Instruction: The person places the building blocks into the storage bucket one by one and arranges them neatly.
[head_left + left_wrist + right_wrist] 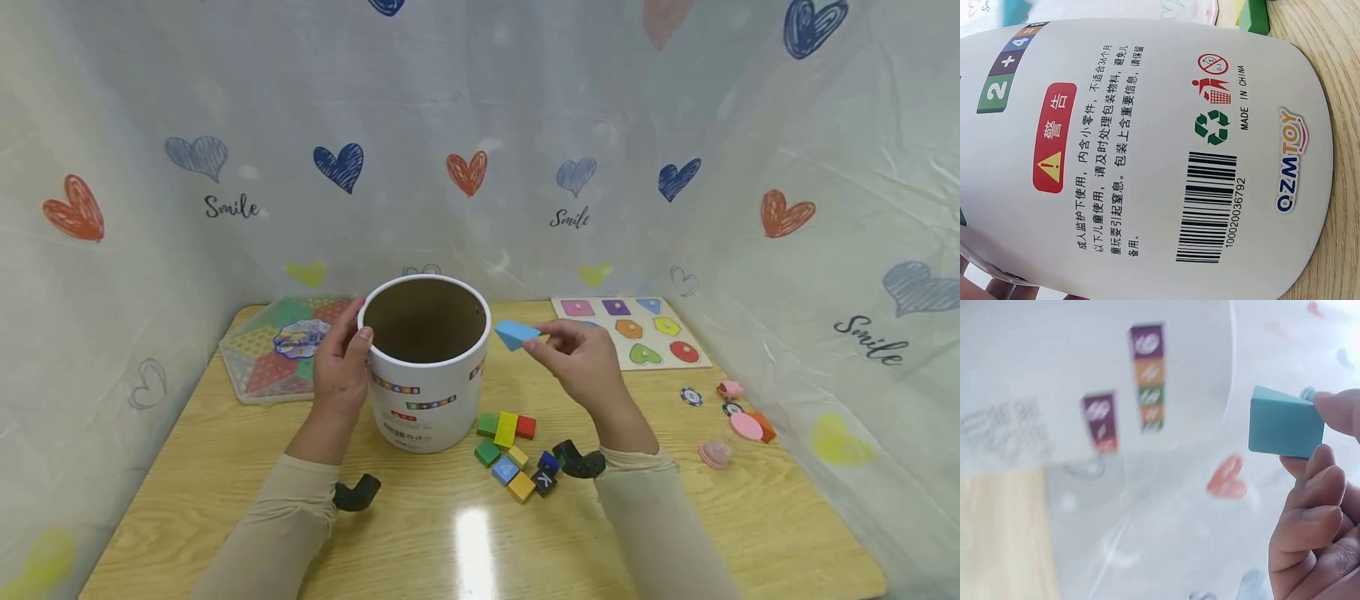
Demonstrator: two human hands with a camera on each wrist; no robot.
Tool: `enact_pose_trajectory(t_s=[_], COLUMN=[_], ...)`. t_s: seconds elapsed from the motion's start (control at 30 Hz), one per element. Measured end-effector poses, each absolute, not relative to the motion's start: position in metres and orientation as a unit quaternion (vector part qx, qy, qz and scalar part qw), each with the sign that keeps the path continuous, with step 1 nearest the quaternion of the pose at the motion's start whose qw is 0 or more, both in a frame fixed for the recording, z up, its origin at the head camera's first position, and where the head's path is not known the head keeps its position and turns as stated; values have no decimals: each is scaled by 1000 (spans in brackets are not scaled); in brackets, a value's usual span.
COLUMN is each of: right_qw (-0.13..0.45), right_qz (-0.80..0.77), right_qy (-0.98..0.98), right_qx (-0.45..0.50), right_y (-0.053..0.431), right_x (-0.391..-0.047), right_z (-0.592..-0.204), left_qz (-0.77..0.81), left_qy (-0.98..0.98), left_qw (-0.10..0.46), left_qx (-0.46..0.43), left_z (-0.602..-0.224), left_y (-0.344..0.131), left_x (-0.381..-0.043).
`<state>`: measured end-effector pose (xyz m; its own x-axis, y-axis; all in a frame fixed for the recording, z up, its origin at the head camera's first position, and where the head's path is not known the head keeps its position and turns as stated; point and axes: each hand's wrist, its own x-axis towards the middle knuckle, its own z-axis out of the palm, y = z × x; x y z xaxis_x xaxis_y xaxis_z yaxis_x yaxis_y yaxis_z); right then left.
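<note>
A white cylindrical bucket with printed number strips stands upright on the table, its dark inside facing up. My left hand grips its left side, thumb at the rim. Only a few of that hand's fingertips show in the left wrist view, where the bucket's printed wall fills most of the picture. To the right of the rim, my right hand holds up a light blue wedge-shaped block, pinched between thumb and fingers. Several coloured blocks lie on the table in front of the bucket.
A clear-lidded case of coloured pieces lies behind left. At the back right is a shape puzzle board. Small pink toys and a poker chip lie on the right of the wooden table. A heart-printed curtain surrounds it.
</note>
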<state>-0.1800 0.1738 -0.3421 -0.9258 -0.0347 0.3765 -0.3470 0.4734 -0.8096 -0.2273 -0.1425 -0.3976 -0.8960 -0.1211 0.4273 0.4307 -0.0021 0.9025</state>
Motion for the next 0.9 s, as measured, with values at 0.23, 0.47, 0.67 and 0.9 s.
enact_pose_trajectory(t_s=[0.23,0.47,0.67,0.9], right_qw=[150,137,115,-16], right_qz=[528,509,485,434], right_qy=[-820,-837,-858,-896], right_qx=[164,142,124,96], right_y=[132,139,169,209], right_x=[-190,-187,-177,-162], right_z=[-318,-334,-368,-418], left_qz=[-703,-709,-705,-703], left_qy=[-673,-669,-677,-680], left_qw=[201,194,184,185], left_qx=[-113,-112,-103,-95], left_z=[-398,-398,-390,-384], left_y=[-140,-137,-141,-140], left_x=[-227,-228,-222,-217])
